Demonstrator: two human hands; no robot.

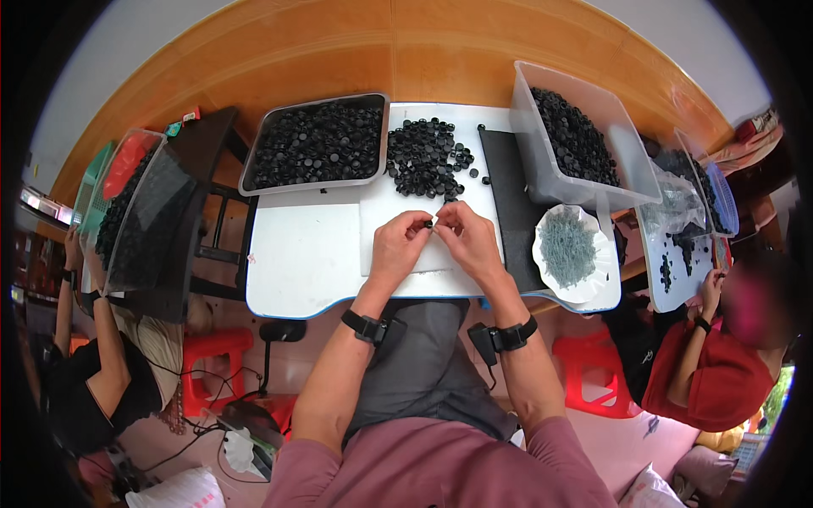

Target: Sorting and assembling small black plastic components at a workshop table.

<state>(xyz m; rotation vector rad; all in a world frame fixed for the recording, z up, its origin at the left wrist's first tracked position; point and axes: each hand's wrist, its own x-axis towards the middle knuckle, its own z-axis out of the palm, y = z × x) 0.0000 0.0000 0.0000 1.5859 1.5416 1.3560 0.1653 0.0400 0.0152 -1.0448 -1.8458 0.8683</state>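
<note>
White table (pixel 296 245), metal tray (pixel 313 184), black pieces (pixel 423 157), white sheet (pixel 374 216), dark mat (pixel 508 195), clear bin (pixel 635 173), scalloped dish (pixel 603 254)

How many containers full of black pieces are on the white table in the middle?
2: a tray at its far left and a clear bin at its far right. Anything behind the bin would be hidden.

At the white table (pixel 296 254) are two hands (pixel 401 247) (pixel 468 242), one tray (pixel 313 186), one bin (pixel 580 190) and one fluted bowl (pixel 584 293).

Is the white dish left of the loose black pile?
No, the dish is right of the pile and lower in the picture.
</note>
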